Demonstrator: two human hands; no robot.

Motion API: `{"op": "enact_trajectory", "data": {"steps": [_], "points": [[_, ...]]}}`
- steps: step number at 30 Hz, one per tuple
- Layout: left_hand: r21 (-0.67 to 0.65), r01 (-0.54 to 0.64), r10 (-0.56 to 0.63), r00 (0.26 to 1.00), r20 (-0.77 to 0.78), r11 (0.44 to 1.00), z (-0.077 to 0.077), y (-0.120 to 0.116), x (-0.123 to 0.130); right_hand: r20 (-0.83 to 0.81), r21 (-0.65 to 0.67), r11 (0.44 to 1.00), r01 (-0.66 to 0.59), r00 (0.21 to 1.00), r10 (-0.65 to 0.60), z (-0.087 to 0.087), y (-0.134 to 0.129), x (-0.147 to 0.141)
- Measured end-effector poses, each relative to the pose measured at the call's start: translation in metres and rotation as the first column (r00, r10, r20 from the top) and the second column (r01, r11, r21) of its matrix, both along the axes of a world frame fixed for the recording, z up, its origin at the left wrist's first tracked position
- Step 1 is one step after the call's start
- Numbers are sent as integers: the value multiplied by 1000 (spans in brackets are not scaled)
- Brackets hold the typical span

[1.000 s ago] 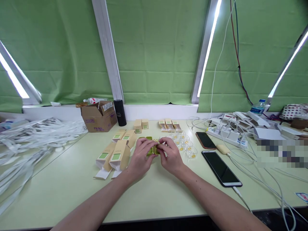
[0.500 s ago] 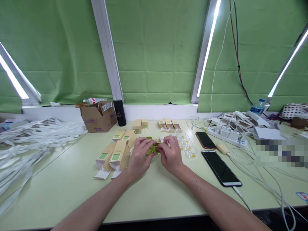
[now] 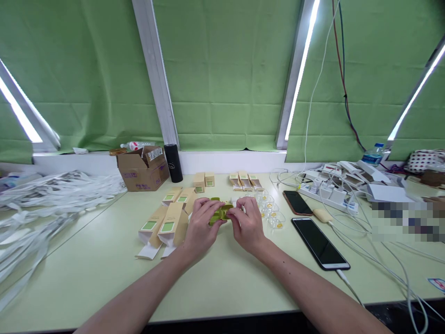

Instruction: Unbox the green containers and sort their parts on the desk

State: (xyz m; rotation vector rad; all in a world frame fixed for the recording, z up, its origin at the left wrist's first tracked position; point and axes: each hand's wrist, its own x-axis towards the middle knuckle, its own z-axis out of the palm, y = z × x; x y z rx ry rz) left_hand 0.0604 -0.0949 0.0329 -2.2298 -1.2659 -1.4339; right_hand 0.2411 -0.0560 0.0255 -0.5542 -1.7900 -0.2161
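Observation:
Between my hands, over the middle of the table, is a small olive-green case [image 3: 216, 216] with hollow compartments. My left hand [image 3: 203, 227] grips its left side, thumb in front and fingers behind. My right hand [image 3: 247, 222] is pinched at the case's right edge; whether anything small sits in the fingertips is hidden. Just right of my right hand lie several clear plastic cups [image 3: 270, 211] with yellow bits inside. To the left of my left hand stand several kraft boxes [image 3: 174, 222] with green labels, some with white flaps open.
Farther back are small kraft boxes [image 3: 204, 180] and three open ones [image 3: 244, 180]. A carton [image 3: 142, 171] and black cylinder [image 3: 173, 162] stand back left. White strips [image 3: 62, 195] lie left; phones [image 3: 320, 243], cables and a power strip [image 3: 328, 195] lie right.
The green case has tilted slightly between my fingers, and more of its hollow inside shows. Both hands have otherwise stayed almost in place.

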Motion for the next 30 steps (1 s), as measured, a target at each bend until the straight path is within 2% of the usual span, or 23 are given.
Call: {"op": "enact_trajectory", "data": {"steps": [11,15,24,30], "points": [[-10,-20,20,1000,3,1000,3,-2,0,-6,-32,999,-34,999,34,-3,1,0],[-9,-31,31,999,6,999,2,-1,0,-9,-2,1000,-23,1000,23,-1,-1,0],[-67,-133,138,988,67,989,5,0,-4,-97,86,996,-25,995,33,6,-6,-2],[-94,-179,193,967,168,979,2,3,-5,-95,-13,999,-39,995,37,2,3,2]]}}
